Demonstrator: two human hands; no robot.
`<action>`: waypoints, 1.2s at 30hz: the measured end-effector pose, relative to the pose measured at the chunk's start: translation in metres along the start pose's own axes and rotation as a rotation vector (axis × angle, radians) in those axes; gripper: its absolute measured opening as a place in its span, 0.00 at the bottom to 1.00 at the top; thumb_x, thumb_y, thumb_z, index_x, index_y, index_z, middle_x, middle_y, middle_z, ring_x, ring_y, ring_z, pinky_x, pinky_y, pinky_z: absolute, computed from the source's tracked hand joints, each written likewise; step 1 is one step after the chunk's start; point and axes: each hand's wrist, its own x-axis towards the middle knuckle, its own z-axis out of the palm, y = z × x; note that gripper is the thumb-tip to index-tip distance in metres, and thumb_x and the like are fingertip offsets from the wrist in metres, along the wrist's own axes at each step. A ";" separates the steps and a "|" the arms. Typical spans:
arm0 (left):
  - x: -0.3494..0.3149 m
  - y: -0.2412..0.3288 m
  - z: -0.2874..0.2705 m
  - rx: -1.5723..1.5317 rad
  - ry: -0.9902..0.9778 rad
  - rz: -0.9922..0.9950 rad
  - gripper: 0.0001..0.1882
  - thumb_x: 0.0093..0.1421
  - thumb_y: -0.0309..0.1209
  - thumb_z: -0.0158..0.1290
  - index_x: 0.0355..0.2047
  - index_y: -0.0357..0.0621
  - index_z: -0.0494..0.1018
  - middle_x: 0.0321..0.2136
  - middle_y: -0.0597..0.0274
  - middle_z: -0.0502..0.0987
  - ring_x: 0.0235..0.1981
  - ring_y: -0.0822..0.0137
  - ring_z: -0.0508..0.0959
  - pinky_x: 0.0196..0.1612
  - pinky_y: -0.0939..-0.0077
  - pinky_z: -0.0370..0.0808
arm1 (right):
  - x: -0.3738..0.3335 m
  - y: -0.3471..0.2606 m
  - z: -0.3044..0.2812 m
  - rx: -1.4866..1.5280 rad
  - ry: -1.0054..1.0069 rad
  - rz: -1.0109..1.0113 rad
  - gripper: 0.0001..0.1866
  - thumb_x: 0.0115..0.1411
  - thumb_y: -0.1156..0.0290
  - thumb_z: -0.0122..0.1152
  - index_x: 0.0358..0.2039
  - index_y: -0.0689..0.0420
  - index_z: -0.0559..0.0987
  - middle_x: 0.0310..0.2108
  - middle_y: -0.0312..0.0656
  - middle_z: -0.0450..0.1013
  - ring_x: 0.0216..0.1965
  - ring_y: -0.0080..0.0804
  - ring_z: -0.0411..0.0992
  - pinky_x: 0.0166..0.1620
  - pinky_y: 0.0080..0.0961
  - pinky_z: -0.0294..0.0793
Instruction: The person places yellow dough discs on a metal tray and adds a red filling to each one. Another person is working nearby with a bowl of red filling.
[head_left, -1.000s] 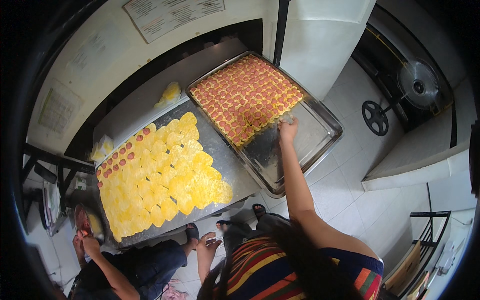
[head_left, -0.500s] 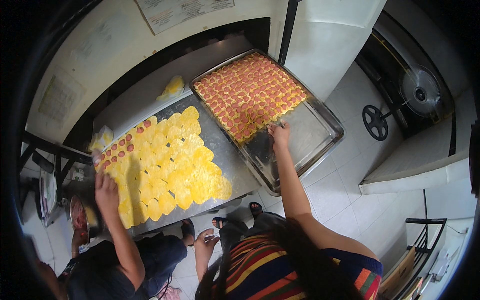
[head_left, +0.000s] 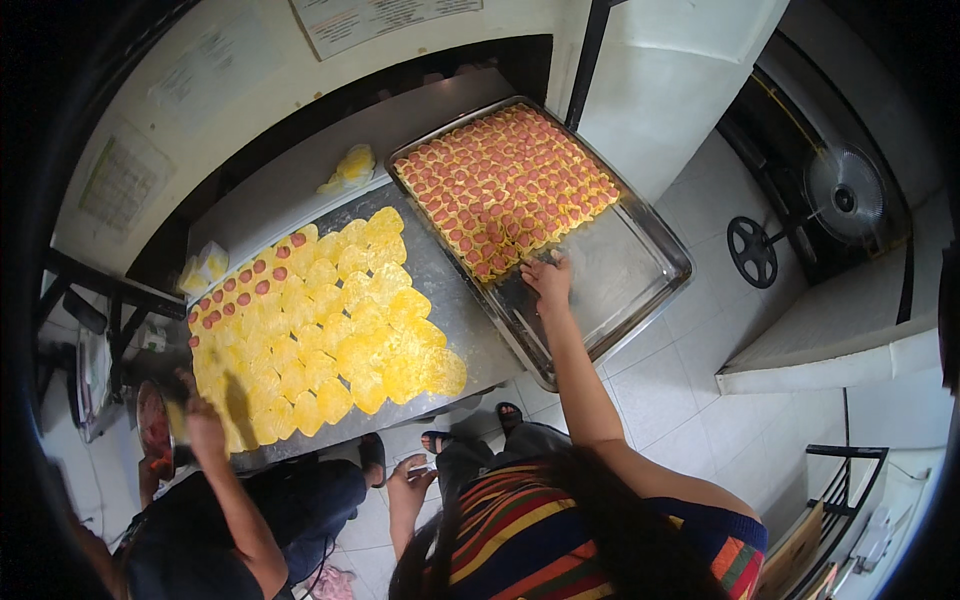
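Observation:
My right hand (head_left: 548,281) reaches over a large metal tray (head_left: 640,300). Its fingers are bent and a little apart at the front edge of the packed rows of small sausage-topped dough pieces (head_left: 505,185); no held piece shows. Low in front of my body, my left hand (head_left: 408,488) is raised with fingers loosely bent and apart, and nothing visible in it. Left of the tray, overlapping yellow dough rounds (head_left: 330,330) cover much of a metal table (head_left: 440,290). Pink sausage slices (head_left: 243,299) sit on the rounds along the far left edge.
At the left, a co-worker's hand (head_left: 205,432) is beside a metal bowl (head_left: 155,425) of reddish pieces. A crumpled yellow-and-white bag (head_left: 350,168) lies behind the dough. A white cabinet (head_left: 670,110) stands behind the tray, and a fan (head_left: 845,195) at the right.
My right hand has shifted slightly left and down along the front edge of the rows. The co-worker's hand has moved from the sausage slices down toward the bowl. My left hand stays put.

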 end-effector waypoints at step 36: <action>-0.027 -0.055 -0.073 -0.132 0.250 -0.228 0.18 0.42 0.27 0.62 0.35 0.36 0.72 0.30 0.57 0.76 0.27 0.71 0.76 0.30 0.80 0.72 | 0.037 0.113 0.303 -0.873 -0.607 -0.910 0.13 0.46 0.70 0.56 0.34 0.56 0.76 0.33 0.46 0.72 0.35 0.43 0.71 0.40 0.31 0.70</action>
